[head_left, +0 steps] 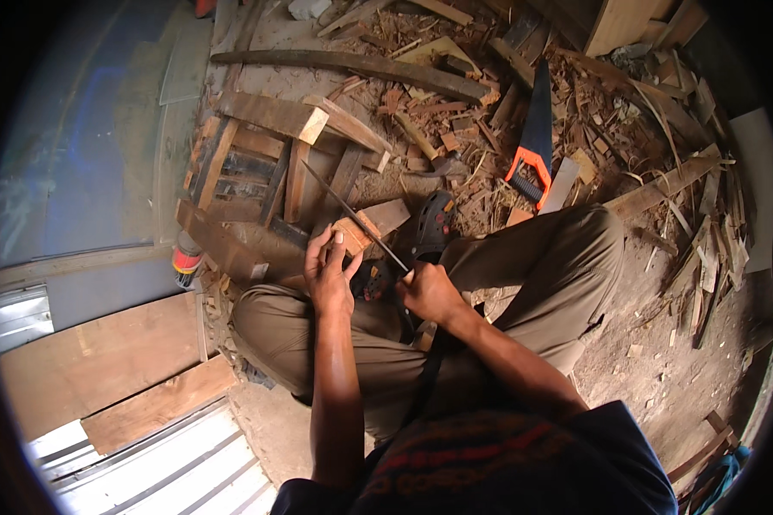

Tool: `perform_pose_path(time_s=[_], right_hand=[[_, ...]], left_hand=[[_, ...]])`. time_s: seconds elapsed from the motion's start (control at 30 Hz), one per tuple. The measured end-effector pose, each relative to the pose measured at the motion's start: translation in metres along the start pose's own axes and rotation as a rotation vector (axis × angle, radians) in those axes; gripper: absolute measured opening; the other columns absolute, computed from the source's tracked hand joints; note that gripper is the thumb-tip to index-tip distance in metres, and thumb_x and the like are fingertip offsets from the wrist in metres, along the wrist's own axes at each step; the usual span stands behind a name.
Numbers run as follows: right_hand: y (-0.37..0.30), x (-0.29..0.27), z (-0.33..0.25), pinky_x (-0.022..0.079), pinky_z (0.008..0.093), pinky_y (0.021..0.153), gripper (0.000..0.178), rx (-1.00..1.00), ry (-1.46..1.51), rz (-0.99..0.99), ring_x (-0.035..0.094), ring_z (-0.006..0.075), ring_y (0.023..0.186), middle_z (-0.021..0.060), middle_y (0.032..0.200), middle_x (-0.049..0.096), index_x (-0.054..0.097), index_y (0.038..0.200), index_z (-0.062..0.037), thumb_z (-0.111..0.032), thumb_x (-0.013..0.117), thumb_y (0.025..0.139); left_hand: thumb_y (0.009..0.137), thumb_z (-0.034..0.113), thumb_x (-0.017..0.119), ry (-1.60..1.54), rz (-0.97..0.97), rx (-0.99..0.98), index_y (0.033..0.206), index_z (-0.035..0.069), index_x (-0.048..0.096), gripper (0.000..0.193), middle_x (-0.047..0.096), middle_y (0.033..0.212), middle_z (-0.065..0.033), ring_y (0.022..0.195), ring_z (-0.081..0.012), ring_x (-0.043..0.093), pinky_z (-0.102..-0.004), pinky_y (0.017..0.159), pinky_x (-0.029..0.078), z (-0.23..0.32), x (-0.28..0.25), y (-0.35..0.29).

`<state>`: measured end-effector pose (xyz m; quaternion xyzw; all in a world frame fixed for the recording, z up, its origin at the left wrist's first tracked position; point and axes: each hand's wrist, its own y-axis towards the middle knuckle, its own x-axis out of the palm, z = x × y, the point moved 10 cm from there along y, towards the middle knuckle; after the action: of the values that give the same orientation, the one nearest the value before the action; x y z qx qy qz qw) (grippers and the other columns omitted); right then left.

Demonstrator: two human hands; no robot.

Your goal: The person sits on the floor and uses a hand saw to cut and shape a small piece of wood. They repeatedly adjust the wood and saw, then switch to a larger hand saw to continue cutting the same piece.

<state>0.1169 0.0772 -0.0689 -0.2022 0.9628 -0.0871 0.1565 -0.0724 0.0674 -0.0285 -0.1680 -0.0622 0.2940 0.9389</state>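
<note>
My left hand (pixel 328 273) steadies a small reddish-brown wood block (pixel 349 236), fingers closed round its left side. My right hand (pixel 432 293) is wrapped round the handle end of a long, thin, dark tool that looks like a file (pixel 343 202). The file slants up and to the left across the block and seems to touch its right part. Behind the block, a short piece of board (pixel 386 216) extends to the right. Both hands are in front of my bent knees, near my dark clogs (pixel 436 225); the fist hides the file's handle.
A handsaw (pixel 534 137) with an orange-and-black handle rests among wood scraps and shavings at the far right. Stacked timber pieces (pixel 270 116) stand beyond my hands. A long wooden pole (pixel 352 69) lies behind. Boards (pixel 103 352) and a red container (pixel 186 257) are at left.
</note>
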Motion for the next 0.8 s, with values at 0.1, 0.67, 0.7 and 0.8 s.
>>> perform_pose_path(time_s=[0.1, 0.67, 0.7, 0.8], right_hand=[[0.006, -0.021, -0.027, 0.055, 0.0362, 0.067, 0.017, -0.02, 0.046, 0.071, 0.073, 0.028, 0.07, 0.0213, 0.073, 0.067, 0.064, 0.094, 0.0031, -0.008, 0.069, 0.082], [-0.014, -0.065, -0.096, 0.055, 0.0439, 0.07, 0.024, -0.209, 0.387, 0.224, 0.07, 0.0415, 0.08, 0.0249, 0.079, 0.069, 0.064, 0.093, 0.0063, -0.014, 0.07, 0.082], [-0.01, -0.04, -0.057, 0.055, 0.0441, 0.069, 0.024, -0.11, 0.251, 0.148, 0.07, 0.042, 0.08, 0.0253, 0.079, 0.069, 0.063, 0.093, 0.0067, -0.013, 0.07, 0.082], [0.0, 0.003, 0.028, 0.055, 0.045, 0.068, 0.027, 0.094, -0.073, -0.009, 0.068, 0.0441, 0.081, 0.0283, 0.076, 0.067, 0.062, 0.095, 0.0089, -0.013, 0.07, 0.081]], left_hand=[[0.094, 0.022, 0.072, -0.006, 0.008, 0.006, 0.117, 0.016, 0.064, 0.025, 0.061, 0.123, -0.0005, 0.114, -0.0173, 0.059, -0.0464, 0.093, 0.055, -0.002, 0.007, 0.004], [0.094, 0.021, 0.072, -0.056, -0.001, 0.071, 0.118, 0.011, 0.063, 0.028, 0.064, 0.119, -0.004, 0.113, -0.0183, 0.06, -0.0492, 0.093, 0.053, 0.003, 0.006, 0.002], [0.094, 0.021, 0.072, -0.061, -0.012, 0.061, 0.118, 0.011, 0.063, 0.028, 0.064, 0.119, -0.0038, 0.113, -0.0184, 0.06, -0.0499, 0.094, 0.053, 0.005, 0.013, 0.001], [0.095, 0.022, 0.07, -0.048, 0.014, 0.064, 0.119, 0.014, 0.061, 0.027, 0.064, 0.118, -0.0019, 0.114, -0.0183, 0.059, -0.0514, 0.094, 0.051, -0.002, 0.005, 0.001]])
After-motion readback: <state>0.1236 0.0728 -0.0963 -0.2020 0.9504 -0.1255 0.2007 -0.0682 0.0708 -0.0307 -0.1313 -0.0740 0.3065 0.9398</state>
